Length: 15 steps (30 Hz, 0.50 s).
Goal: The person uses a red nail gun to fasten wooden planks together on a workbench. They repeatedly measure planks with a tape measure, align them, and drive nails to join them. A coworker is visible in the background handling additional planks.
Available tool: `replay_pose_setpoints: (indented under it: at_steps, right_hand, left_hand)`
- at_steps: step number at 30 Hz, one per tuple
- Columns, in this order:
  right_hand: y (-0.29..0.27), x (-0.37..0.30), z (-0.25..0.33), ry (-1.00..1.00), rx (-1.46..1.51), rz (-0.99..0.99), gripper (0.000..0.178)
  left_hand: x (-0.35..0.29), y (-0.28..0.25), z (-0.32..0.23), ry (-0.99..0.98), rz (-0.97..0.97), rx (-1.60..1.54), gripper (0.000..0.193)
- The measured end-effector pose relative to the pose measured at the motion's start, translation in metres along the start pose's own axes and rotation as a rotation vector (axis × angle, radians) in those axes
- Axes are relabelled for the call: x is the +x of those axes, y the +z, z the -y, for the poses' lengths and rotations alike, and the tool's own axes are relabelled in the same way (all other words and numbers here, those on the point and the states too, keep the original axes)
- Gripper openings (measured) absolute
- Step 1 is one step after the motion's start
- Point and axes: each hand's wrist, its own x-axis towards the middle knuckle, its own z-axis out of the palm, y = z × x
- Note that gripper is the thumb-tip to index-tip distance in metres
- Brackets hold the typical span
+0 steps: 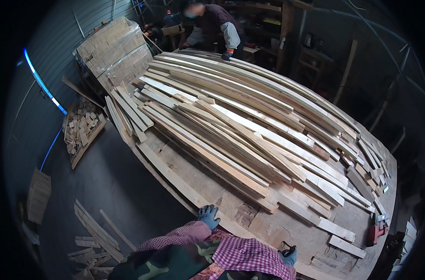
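Observation:
A long pale wooden board [169,173] lies along the near edge of the wooden worktable [250,212]. My left hand [208,216], in a blue-grey work glove, is closed over this board with its fingers curled. Farther right, my right hand [289,256] wears a similar glove with dark fingertips. Its fingers bend down at the same board, and my checked sleeve covers part of that hand. Just beyond both hands lies a broad heap of long wooden strips [212,144], some crossing over others.
A co-worker [217,28] in gloves leans over the far side of the heap. Wrapped stacked wood [112,51] stands at the back left. Offcuts [84,123] fill a bin at left; loose strips [98,233] lie on the floor. A red tool [376,232] sits at the table's right.

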Motion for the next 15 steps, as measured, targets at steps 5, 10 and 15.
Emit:
replay_pose_setpoints:
  at_steps: [5, 10, 15]
  right_hand:
    - [-0.037, -0.047, 0.098, 0.036, -0.213, -0.011, 0.097]
    - [-0.058, -0.049, 0.109, 0.069, -0.381, -0.002, 0.102]
    - [-0.052, -0.032, 0.093, 0.03, -0.474, 0.043, 0.101]
  left_hand:
    - [-0.003, 0.0, 0.005, -0.039, -0.03, 0.0, 0.059]
    - [0.011, 0.005, 0.003, 0.002, -0.1, 0.004, 0.053]
    - [0.012, -0.016, -0.013, -0.025, -0.103, 0.016, 0.047]
